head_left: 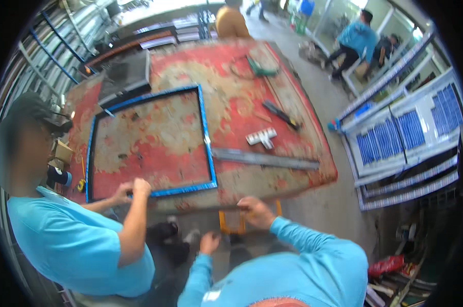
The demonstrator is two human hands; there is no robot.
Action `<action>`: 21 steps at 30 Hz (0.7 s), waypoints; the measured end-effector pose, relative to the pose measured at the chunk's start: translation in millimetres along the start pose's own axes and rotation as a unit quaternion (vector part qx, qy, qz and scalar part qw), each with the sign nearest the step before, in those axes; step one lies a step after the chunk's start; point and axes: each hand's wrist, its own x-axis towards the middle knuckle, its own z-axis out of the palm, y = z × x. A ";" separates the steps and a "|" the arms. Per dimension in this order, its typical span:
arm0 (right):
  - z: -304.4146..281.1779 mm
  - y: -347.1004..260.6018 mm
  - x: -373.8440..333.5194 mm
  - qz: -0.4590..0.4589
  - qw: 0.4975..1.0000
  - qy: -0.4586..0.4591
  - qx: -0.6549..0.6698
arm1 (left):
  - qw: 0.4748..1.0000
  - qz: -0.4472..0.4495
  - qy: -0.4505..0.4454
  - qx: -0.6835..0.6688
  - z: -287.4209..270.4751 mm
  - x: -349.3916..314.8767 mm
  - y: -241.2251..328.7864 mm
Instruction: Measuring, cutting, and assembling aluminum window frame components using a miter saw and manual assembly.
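Note:
My right hand (258, 213) is just off the near edge of the worn red table (180, 123), its fingers curled together in a pinch. Whatever it may hold is too small to tell. Lower and to the left, my left hand (209, 243) is held in front of my body with its fingers bent in, and I cannot see what is inside them. A rectangular frame with blue film on its edges (207, 134) lies on the table. At its near left corner, a co-worker's hands (134, 190) are close together over the near bar. Neither of my hands touches the frame.
On the table lie a grey metal bar (265, 158), a white bracket-like piece (262, 137), a dark long-handled tool (281, 114), a green tool (261, 66) and a black panel (125, 77). A yellow stand (231, 224) is under the near edge. White frames (405, 133) lean at right.

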 end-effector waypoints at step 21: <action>-392.6 69.1 -564.0 0.554 0.783 0.273 -0.072 | 0.930 0.085 0.331 -0.131 264.9 127.8 445.1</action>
